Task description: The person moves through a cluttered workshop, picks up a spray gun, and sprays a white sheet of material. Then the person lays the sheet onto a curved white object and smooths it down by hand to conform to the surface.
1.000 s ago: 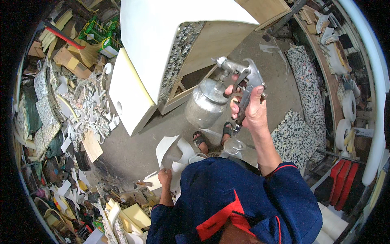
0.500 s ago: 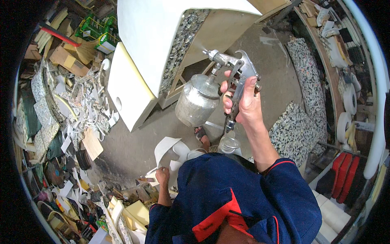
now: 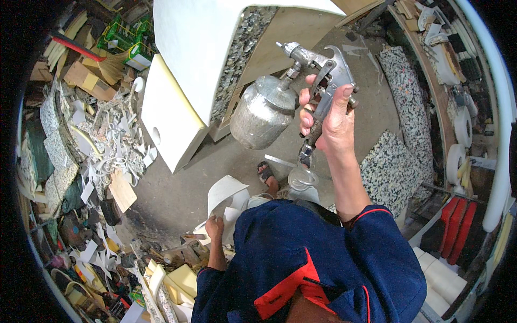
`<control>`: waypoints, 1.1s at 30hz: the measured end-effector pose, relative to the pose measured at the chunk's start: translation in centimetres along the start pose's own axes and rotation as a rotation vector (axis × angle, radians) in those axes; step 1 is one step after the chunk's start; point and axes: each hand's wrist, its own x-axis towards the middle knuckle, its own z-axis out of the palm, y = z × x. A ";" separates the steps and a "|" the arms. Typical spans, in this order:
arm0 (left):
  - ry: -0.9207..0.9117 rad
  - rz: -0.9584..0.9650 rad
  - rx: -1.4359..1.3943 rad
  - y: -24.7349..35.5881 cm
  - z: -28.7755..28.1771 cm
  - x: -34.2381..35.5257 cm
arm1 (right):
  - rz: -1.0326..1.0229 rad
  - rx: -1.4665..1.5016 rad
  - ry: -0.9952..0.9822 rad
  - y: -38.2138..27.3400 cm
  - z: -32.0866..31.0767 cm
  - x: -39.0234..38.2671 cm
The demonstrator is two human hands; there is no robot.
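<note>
My right hand is wrapped round the grip of a metal spray gun, raised in front of me. Its dented silver cup hangs at the left, and the nozzle faces a padded, white-covered furniture piece with a speckled foam side. A clear coiled hose trails below the handle. Low at my left side, my left hand is closed on the edge of a curled white foam sheet, which droops beside my leg.
Left of me lie heaped foam offcuts, a broom and a cardboard box. Speckled foam slabs rest on the floor at right, near shelving with tape rolls. A white panel with a yellow foam edge leans by the furniture piece.
The spray gun has moved up and slightly right, away from the foam side. Fine mist at its nozzle is no longer visible. My left hand has shifted little.
</note>
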 end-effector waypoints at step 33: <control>-0.038 -0.036 0.107 1.9 -2.2 0.8 | -0.166 -0.512 0.143 7.3 -6.0 -0.2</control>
